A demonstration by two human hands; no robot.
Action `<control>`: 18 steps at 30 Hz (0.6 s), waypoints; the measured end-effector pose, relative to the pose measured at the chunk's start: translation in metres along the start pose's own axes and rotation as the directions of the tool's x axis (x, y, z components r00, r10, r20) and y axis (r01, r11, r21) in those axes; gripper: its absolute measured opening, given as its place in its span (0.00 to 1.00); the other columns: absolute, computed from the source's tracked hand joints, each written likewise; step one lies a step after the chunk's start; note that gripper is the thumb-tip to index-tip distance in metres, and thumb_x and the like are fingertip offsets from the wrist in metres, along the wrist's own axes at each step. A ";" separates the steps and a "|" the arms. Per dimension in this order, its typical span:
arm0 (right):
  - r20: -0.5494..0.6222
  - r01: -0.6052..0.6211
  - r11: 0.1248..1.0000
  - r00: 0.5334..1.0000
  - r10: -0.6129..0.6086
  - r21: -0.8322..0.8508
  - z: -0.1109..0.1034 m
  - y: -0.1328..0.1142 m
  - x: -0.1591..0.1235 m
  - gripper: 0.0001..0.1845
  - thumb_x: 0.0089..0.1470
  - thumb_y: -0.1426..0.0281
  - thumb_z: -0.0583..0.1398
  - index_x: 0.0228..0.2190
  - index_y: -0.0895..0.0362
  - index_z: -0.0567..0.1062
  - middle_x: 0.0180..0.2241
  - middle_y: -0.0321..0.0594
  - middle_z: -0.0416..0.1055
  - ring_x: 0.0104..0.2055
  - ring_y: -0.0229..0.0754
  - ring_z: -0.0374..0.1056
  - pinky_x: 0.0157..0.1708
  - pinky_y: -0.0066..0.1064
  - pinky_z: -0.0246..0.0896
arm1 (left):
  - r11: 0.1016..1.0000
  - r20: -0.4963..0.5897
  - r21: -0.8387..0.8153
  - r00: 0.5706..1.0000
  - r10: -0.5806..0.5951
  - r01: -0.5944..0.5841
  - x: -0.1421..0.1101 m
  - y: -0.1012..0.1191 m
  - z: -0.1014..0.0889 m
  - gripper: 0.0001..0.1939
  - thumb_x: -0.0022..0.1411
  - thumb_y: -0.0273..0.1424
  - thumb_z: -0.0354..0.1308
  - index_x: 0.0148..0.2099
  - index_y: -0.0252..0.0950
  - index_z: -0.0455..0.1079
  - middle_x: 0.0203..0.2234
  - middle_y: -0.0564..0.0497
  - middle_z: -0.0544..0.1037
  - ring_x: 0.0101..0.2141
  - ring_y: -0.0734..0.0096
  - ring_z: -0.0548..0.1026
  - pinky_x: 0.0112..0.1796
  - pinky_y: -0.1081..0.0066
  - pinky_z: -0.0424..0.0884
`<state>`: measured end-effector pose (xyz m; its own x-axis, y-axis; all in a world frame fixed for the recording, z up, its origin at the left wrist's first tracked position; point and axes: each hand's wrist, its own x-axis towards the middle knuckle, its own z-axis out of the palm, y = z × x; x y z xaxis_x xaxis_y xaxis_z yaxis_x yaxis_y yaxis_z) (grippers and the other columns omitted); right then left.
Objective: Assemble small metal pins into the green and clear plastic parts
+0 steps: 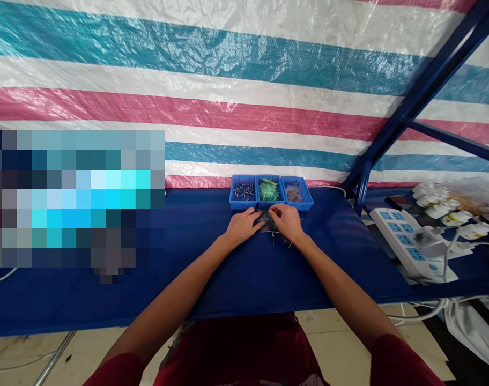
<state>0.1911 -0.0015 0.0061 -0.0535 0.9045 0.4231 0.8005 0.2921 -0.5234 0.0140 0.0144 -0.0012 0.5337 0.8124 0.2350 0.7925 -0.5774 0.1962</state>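
Head cam: fiddly two-hand work by the blue bins (243, 205)
Clear plastic (264, 221) sits between the hands on the tabletop (260, 279), left hand's (241, 226) fingers apart, right hand's (291, 221) fingertips close together, can't tell if clamped. Imo steady it lightly left, use right fingertips, and mind those loose metal bits (273, 234).

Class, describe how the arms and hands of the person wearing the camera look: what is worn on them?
The left hand and right hand wear no gloves. Both forearms are uncovered, with no watch or bracelet visible. The left sleeve and right sleeve are dark red and short. Any ring is too small to make out.
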 end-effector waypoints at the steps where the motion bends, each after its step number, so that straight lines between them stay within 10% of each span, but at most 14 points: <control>1: -0.003 0.000 1.000 1.000 0.000 0.006 0.000 0.000 0.000 0.09 0.52 0.71 0.55 0.27 0.56 0.75 0.23 0.37 0.71 0.26 0.39 0.65 0.28 0.28 0.55 | 1.000 0.011 0.015 1.000 -0.001 0.001 0.000 0.001 0.001 0.20 0.66 0.41 0.50 0.56 0.41 0.68 0.43 0.48 0.74 0.36 0.66 0.76 0.34 0.73 0.68; 18: -0.019 0.094 0.985 0.996 -0.093 0.147 -0.001 -0.003 -0.001 0.15 0.59 0.61 0.54 0.39 0.57 0.75 0.32 0.42 0.72 0.26 0.39 0.65 0.30 0.30 0.61 | 0.994 -0.335 -0.055 0.939 0.074 -0.098 -0.003 -0.006 -0.002 0.16 0.70 0.32 0.43 0.42 0.35 0.72 0.34 0.48 0.73 0.31 0.73 0.72 0.30 0.76 0.63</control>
<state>0.1892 -0.0038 0.0078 -0.1161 0.8675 0.4836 0.6952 0.4188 -0.5842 0.0068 0.0158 -0.0009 0.4606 0.6931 0.5544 0.7193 -0.6575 0.2243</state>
